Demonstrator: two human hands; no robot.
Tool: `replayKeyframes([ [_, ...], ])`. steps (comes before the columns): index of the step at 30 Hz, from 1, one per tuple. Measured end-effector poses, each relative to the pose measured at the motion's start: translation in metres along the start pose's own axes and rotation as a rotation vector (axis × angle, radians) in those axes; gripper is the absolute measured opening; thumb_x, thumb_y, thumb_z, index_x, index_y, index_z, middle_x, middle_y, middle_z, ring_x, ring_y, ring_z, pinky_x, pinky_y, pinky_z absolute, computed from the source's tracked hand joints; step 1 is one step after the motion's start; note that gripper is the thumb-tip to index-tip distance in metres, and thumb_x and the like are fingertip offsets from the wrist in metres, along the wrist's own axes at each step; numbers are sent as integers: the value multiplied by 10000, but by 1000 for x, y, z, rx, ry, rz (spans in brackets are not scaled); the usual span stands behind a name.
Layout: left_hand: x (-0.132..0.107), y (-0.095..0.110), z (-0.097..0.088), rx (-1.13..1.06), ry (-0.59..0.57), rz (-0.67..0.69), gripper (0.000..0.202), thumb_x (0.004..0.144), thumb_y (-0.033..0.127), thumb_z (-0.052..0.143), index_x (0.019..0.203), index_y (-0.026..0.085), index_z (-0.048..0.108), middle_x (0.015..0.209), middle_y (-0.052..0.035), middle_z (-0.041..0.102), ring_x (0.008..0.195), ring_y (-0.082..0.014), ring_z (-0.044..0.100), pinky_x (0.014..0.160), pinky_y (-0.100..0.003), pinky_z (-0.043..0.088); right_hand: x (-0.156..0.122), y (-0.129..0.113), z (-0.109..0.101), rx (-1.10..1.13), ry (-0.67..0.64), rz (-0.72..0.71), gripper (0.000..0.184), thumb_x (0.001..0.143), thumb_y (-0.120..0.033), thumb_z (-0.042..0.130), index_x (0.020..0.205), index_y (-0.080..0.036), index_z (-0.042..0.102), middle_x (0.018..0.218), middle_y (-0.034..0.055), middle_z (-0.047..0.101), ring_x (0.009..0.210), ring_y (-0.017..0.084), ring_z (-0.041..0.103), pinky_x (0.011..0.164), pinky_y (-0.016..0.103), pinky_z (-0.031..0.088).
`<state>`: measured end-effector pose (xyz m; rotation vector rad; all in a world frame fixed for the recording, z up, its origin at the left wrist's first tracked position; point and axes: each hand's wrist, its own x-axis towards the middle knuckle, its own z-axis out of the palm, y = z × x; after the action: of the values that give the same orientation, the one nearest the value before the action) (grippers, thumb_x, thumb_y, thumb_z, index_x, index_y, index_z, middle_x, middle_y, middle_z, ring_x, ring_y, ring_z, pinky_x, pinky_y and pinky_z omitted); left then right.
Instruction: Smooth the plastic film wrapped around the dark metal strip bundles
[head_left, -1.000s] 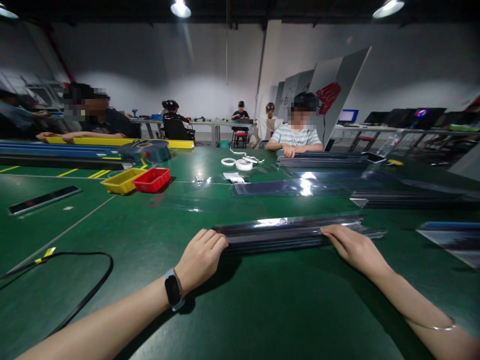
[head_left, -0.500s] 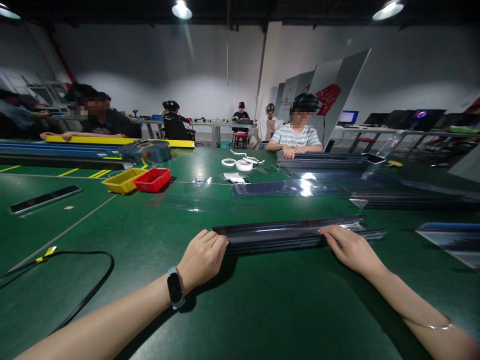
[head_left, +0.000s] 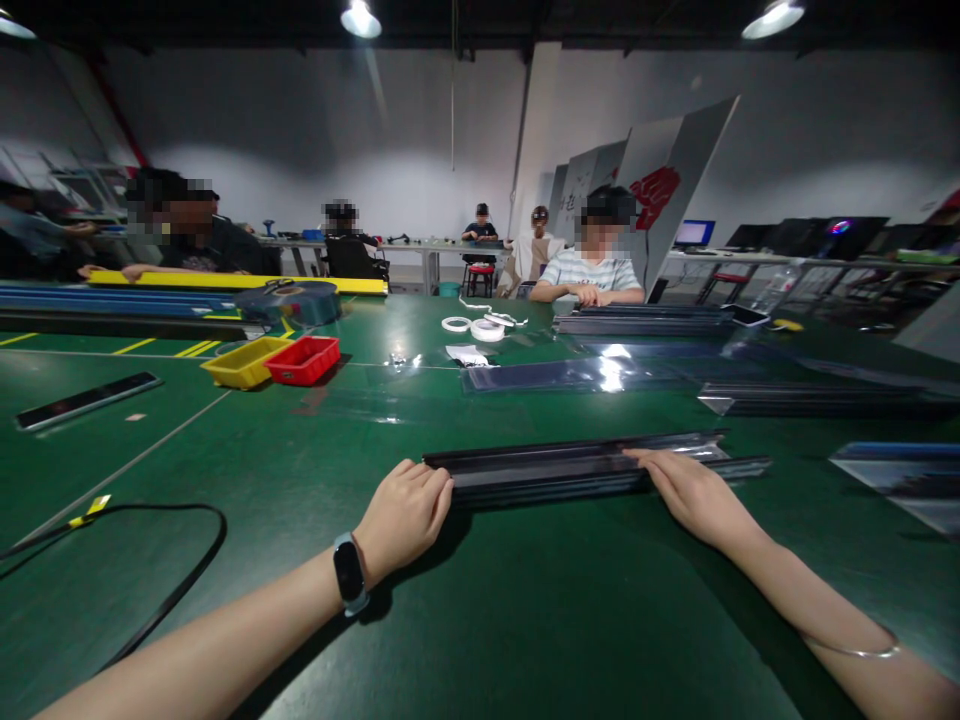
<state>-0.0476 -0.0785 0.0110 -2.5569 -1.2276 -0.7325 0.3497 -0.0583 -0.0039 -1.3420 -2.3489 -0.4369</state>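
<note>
A long stack of dark, glossy strips in clear film (head_left: 555, 468) lies across the green table (head_left: 525, 620) in front of me. My left hand (head_left: 403, 515) is curled, with bent fingers pressed against the stack's left end; a dark smartwatch sits on that wrist. My right hand (head_left: 694, 493) rests flat on the stack near its right end, fingers stretched along the top. A thin bracelet is on my right forearm.
A yellow bin (head_left: 244, 362) and a red bin (head_left: 304, 359) stand at mid-left, tape rolls (head_left: 480, 326) further back. More strip stacks (head_left: 817, 398) lie to the right. A black cable (head_left: 172, 580) loops at the left. A person in a striped shirt (head_left: 592, 272) sits opposite.
My right hand has slid a little leftward along the top of the stack. My left hand stays against the left end.
</note>
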Motion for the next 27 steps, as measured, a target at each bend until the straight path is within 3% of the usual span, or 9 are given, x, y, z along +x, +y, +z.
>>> replayKeyframes([
  [3,0,0,0,8,-43,-13,268,875,234,305,796,166,552,678,-39,582,681,-154,531,691,-314,372,-1,2,1,-16,-12,14,306,851,-253,336,1094,-206,515,1049,52,590,939,189,557,826,344,441],
  [11,1,1,-1,-27,14,8,256,863,320,358,825,176,565,716,-43,614,722,-157,568,701,-304,395,1,4,4,-24,-16,29,284,839,-300,361,1019,-218,564,990,33,620,876,180,583,774,314,454],
  [17,0,0,-1,-26,-13,24,328,813,453,419,847,166,573,771,-62,625,789,-188,577,733,-330,420,8,-3,0,-38,-73,77,271,821,-369,399,959,-236,591,917,13,645,808,168,601,691,286,465],
  [21,-1,0,2,-43,32,-5,386,771,520,449,810,163,589,748,-62,628,772,-189,582,711,-320,437,8,-3,0,-27,-40,54,315,775,-457,449,925,-232,609,875,23,654,779,177,608,684,289,466],
  [27,-5,1,5,-7,37,-92,366,787,488,445,703,164,593,784,-55,601,689,-160,569,642,-289,430,6,-4,3,-23,20,25,403,715,-555,489,904,-217,602,876,40,637,778,193,599,691,303,462],
])
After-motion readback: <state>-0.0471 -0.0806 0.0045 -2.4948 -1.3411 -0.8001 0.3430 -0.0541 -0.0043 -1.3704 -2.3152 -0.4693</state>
